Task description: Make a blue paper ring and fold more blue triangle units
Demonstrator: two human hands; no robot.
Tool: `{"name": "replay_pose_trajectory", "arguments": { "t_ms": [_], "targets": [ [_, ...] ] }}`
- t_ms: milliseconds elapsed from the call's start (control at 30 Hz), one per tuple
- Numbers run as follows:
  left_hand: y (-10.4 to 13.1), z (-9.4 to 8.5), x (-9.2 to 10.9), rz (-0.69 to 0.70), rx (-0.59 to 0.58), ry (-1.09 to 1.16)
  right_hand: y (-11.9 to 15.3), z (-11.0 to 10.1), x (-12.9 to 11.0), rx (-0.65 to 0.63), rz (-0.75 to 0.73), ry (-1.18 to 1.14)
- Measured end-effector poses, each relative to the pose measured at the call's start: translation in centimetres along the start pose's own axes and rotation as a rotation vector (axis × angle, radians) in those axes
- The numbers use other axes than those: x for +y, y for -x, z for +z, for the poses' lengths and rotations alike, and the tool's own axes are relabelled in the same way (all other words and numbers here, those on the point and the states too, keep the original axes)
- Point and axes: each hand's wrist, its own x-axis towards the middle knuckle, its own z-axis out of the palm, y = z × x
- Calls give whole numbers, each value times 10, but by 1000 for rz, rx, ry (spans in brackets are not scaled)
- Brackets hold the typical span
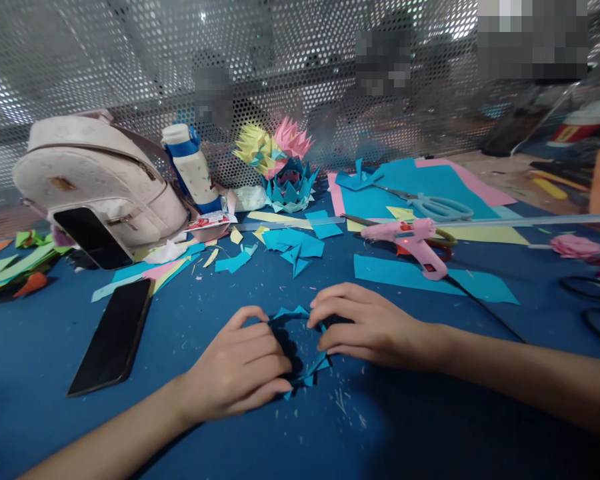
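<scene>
A ring of folded blue paper point(316, 365) with small pointed tips lies on the dark blue table, between my two hands. My left hand point(245, 363) has its fingers curled over the ring's left side and hides that part. On the far right side of the ring, my right hand point(363, 323) grips the paper with bent fingers. Beyond my hands lie folded blue paper pieces point(295, 248). A pink glue gun point(410, 240) with a lit orange light rests behind my right hand, its black cord running toward my right forearm.
A phone point(113, 337) lies left of my left hand; another phone point(93, 237) leans on a pale backpack point(95, 173). Behind stand a bottle point(193, 170) and folded paper flowers point(290, 187). Light-blue scissors point(443, 207) rest on paper sheets at back right. Paper scraps are scattered about.
</scene>
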Motion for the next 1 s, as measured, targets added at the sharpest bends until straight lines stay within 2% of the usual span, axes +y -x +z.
{"name": "replay_pose_trajectory", "arguments": {
  "t_ms": [700,1000],
  "targets": [
    [1,0,-1,5,-12,23,0,2,1,43,-17,6],
    [-1,0,0,13,-18,-2,-1,-1,0,-13,-6,-7]
  ]
}}
